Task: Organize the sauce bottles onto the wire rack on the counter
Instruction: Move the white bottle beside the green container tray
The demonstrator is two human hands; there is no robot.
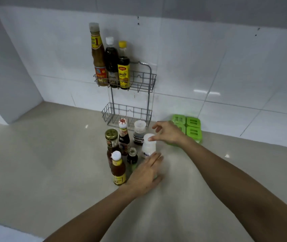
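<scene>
Amber btl (118, 169) w/ white cap, yellow label

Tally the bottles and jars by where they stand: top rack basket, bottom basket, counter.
Top basket: 3 bottles
Bottom basket: 0
Counter: 6, including the white jar that the right hand touches
Total: 9
</scene>
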